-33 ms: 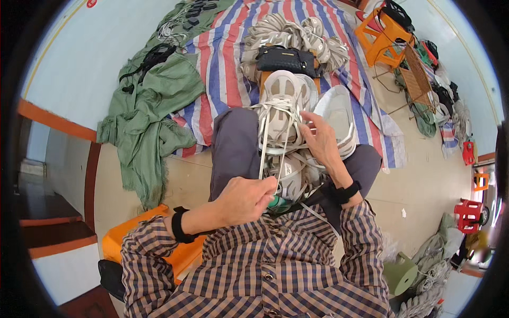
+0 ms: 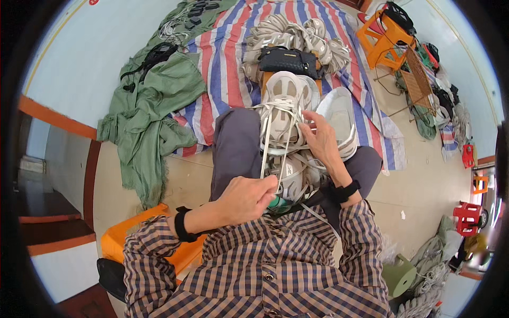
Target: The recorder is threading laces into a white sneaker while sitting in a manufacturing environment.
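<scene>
A beige and white sneaker stands between my knees, toe pointing away, with pale laces criss-crossed loosely over its front. My left hand is closed near my lap and pinches the shoelace, which runs taut from the shoe toward me. Against the right side of the shoe rests my right hand, thumb and fingers apart, with nothing visible in it. Just beyond that hand is another pale shoe, its opening facing up. More sneakers with loose laces lie below, close to my lap.
Behind the shoe, a black pouch sits before a pile of similar sneakers on a striped sheet. Green cloth is heaped at left. An orange stool and a wicker-like rack stand right; a green stool is near my right elbow.
</scene>
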The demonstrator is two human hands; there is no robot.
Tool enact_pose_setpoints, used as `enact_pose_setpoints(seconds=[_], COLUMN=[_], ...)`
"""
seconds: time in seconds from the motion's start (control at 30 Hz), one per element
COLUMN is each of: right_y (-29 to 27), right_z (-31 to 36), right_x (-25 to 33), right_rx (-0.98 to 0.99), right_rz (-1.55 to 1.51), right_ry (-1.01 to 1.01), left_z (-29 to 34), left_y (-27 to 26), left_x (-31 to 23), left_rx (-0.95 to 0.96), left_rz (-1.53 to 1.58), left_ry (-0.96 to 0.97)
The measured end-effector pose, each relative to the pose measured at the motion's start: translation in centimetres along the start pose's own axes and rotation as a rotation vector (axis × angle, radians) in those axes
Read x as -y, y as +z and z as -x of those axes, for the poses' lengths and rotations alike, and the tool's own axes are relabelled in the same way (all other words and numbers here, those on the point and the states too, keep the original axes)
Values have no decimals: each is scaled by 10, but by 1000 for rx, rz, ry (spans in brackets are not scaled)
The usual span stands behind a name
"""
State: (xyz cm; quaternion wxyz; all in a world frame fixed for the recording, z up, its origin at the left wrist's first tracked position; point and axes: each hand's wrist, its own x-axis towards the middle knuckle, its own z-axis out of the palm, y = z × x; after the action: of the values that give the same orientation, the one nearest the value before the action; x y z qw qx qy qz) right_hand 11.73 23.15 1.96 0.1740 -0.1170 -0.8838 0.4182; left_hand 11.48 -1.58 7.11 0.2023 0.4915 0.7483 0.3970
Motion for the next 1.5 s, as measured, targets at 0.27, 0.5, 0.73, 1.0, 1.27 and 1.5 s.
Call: enact_pose_setpoints(seconds=[0.27,0.5,0.73,1.0,1.27,1.5], right_y=[29,34,-19,-60,-98,-114], right_z=[-23,-40,-40,24,14,-11], right_x=[8,8,55,36,33,59], right_rx=[28,72,720,679,698,527], right_rz=[275,493,75,-176,-915,-178], right_ry=[2,-209,136,298,273,372], left_z=[7,12,19,20,20,26], left_y=[27,28,33,47,48,39], left_x=[17,29,43,52,51,52], left_rx=[-157,-198,-204,-201,-183,-178], left_rz=[201,161,183,201,282,390], left_ry=[-93,-67,-130,-150,-183,-220])
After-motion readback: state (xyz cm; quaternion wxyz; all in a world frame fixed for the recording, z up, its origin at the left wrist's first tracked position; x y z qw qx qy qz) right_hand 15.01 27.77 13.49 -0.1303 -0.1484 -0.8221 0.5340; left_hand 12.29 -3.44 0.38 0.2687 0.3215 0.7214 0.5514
